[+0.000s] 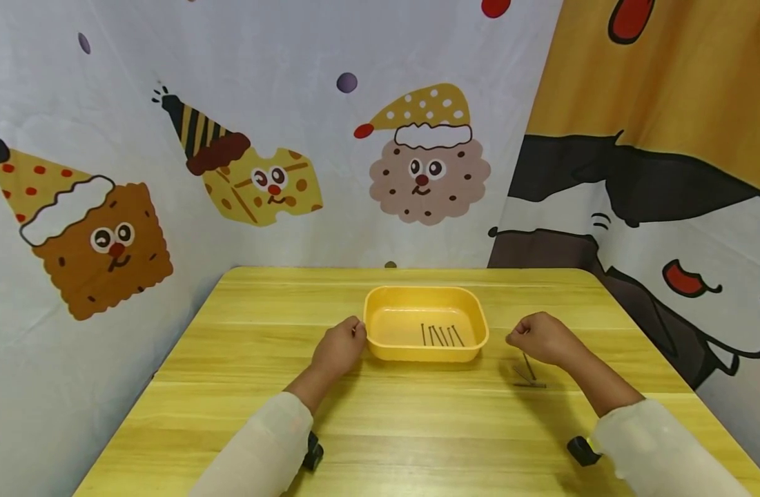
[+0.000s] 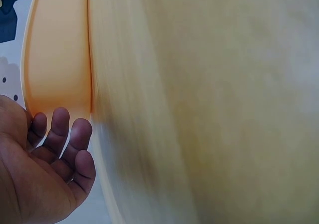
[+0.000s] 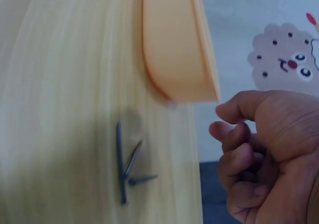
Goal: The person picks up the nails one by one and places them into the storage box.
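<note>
A yellow plastic basin point(image 1: 426, 354) stands on the table, with several nails point(image 1: 442, 336) lying side by side on its floor. At its left end my left hand point(image 1: 340, 347) holds the rim; the left wrist view shows the curled fingers point(image 2: 79, 134) against the end wall. My right hand point(image 1: 544, 337) hovers over the table right of the basin, fingers loosely bent. A gap shows between its thumb and forefinger in the right wrist view, and nothing is held there. Three loose nails point(image 3: 121, 164) lie crossed on the wood below this hand.
The wooden table point(image 1: 417, 435) has its far edge behind the basin. A cloth point(image 1: 330, 235) printed with cartoon food hangs at the back and sides. A small black device point(image 1: 582, 451) sits by the right sleeve.
</note>
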Motion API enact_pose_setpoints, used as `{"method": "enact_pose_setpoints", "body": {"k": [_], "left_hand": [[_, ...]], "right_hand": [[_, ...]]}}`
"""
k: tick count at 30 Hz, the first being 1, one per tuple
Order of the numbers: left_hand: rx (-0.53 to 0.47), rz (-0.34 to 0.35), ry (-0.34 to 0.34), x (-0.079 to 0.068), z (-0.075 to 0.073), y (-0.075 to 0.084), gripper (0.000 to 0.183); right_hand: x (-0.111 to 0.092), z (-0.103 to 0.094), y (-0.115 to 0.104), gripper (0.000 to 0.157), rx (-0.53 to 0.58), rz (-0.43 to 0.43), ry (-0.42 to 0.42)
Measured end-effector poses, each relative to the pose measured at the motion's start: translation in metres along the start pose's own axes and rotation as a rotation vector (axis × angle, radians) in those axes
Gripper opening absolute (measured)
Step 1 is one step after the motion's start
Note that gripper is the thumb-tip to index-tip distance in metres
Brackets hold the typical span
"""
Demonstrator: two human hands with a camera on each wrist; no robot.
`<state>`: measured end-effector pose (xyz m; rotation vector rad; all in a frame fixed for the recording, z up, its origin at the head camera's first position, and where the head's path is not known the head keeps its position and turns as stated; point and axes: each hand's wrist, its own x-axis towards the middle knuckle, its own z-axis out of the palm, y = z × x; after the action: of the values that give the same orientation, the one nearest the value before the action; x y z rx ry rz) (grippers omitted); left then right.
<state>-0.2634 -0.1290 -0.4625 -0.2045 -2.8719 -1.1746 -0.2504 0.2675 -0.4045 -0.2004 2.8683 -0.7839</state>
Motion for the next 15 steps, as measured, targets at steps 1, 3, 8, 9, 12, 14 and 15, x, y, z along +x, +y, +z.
{"method": "enact_pose_setpoints", "body": {"k": [1, 3, 8, 9, 12, 14, 15], "left_hand": [[-0.002, 0.002, 0.001, 0.000, 0.000, 0.000, 0.030], [-0.005, 0.005, 0.001, 0.001, 0.000, 0.000, 0.030], [-0.011, 0.005, -0.004, 0.001, 0.000, 0.000, 0.031], [-0.011, 0.005, -0.005, 0.001, 0.000, 0.001, 0.031], [-0.012, 0.008, -0.005, 0.000, 0.000, 0.001, 0.031], [-0.017, 0.011, -0.006, 0.000, 0.000, 0.000, 0.031], [-0.018, 0.012, -0.006, 0.000, 0.000, 0.000, 0.031]], "right_hand": [[-0.001, 0.000, 0.004, 0.022, -0.005, -0.003, -0.011], [-0.002, 0.000, 0.012, 0.020, -0.023, -0.010, -0.039], [-0.004, 0.002, 0.027, 0.016, -0.078, -0.029, -0.076], [-0.004, 0.002, 0.029, 0.015, -0.086, -0.036, -0.072], [-0.003, 0.004, 0.035, 0.012, -0.111, -0.052, -0.058], [-0.002, 0.004, 0.039, 0.010, -0.125, -0.051, -0.061], [-0.002, 0.004, 0.041, 0.010, -0.126, -0.048, -0.065]]}}
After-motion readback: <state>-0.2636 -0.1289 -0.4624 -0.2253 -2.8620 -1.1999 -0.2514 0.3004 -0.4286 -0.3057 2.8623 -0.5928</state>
